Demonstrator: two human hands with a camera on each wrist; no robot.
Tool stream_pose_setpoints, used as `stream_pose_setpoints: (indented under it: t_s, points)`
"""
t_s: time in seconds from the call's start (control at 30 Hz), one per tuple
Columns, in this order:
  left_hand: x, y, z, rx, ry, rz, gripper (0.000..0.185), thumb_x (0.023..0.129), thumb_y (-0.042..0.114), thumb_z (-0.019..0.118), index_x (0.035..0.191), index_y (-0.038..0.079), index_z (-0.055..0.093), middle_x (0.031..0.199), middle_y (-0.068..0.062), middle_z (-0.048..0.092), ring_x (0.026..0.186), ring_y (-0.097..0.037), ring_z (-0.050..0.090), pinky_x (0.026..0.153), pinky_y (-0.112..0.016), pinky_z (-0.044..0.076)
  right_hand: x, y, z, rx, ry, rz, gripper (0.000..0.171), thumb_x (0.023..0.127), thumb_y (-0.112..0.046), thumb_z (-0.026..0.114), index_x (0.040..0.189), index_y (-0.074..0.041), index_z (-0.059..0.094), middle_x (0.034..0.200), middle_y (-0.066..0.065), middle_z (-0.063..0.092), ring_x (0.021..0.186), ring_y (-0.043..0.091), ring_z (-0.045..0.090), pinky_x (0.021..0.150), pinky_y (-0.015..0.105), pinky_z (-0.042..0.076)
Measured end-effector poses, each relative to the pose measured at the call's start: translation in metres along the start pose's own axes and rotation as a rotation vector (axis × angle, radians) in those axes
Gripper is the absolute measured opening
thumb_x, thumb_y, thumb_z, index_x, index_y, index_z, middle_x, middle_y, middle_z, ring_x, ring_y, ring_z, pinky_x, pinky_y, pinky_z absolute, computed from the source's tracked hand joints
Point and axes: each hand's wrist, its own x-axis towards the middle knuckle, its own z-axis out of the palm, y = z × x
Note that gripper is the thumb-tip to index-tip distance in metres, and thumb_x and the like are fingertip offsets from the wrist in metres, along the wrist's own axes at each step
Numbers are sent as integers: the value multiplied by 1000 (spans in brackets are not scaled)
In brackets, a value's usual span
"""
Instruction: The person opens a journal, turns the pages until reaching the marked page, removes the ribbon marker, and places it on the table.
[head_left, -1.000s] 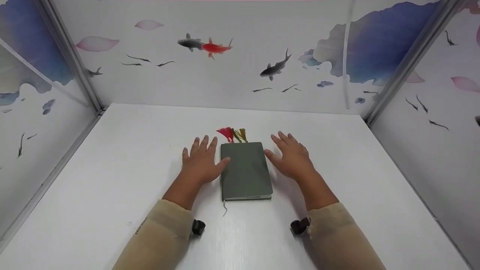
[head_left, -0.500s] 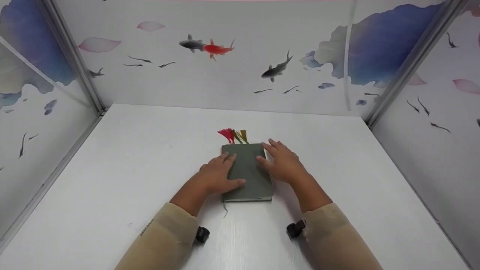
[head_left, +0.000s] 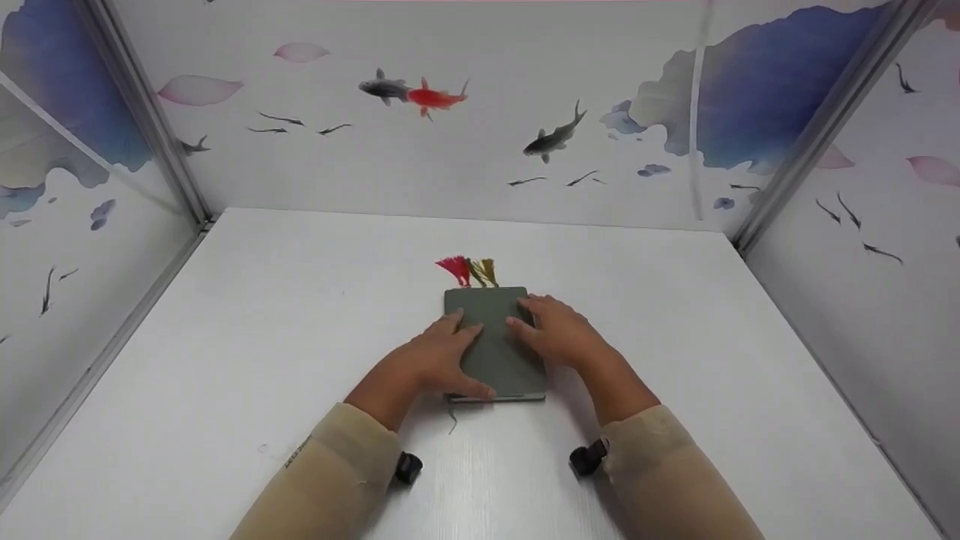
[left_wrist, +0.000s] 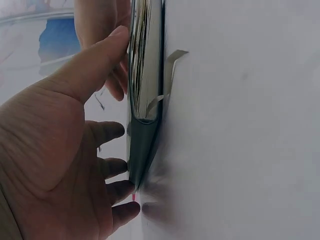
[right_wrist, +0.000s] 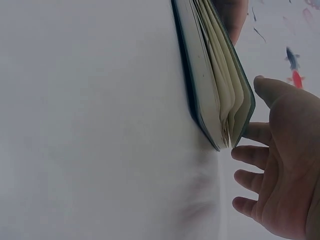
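Green-covered, one notebook (head_left: 501,360) lies partly beneath two hands (head_left: 439,360) (head_left: 560,331), fingers spread, gripping nothing.

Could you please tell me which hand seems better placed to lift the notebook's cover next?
Probably the right hand: it is beside the page edge of the notebook, while the left hand is on the spine side.

Both sleeves (head_left: 675,476) are showing beige, the left bearing dark lettering (head_left: 298,452); black wrist cameras (head_left: 409,468) are adjoining both.
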Motion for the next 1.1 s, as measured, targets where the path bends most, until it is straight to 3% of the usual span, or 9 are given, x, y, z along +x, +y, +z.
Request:
stream_pose_setpoints:
  t_s: [0.23,0.5,0.8,1.1]
  points:
    - [1,1,-7,35,-47,44,125,72,73,88,172,34,24,184,-6,4,171,-29,4,132,-61,28,-1,-2,-3,20,15,-14,77,108,-64,47,168,-16,39,176,11,34,165,37,28,132,63,25]
    - [6,-6,-9,31,-40,79,121,74,70,88,171,37,24,184,-3,6,171,-29,7,132,-62,28,-2,-5,-7,90,29,4,78,107,-67,46,169,-20,36,179,7,29,167,35,24,133,62,24]
    - [-6,4,-6,67,66,122,112,79,65,86,170,34,30,182,0,17,168,-31,23,130,-61,32,-3,-11,-14,174,55,-14,79,106,-73,42,169,-26,36,181,2,24,168,32,21,133,62,23]
    - [-16,20,-6,155,241,197,113,80,64,84,171,33,26,180,2,26,165,-28,31,130,-59,32,-12,-23,-20,237,117,-74,70,108,-71,37,169,-37,33,180,-3,25,169,29,22,133,62,21]
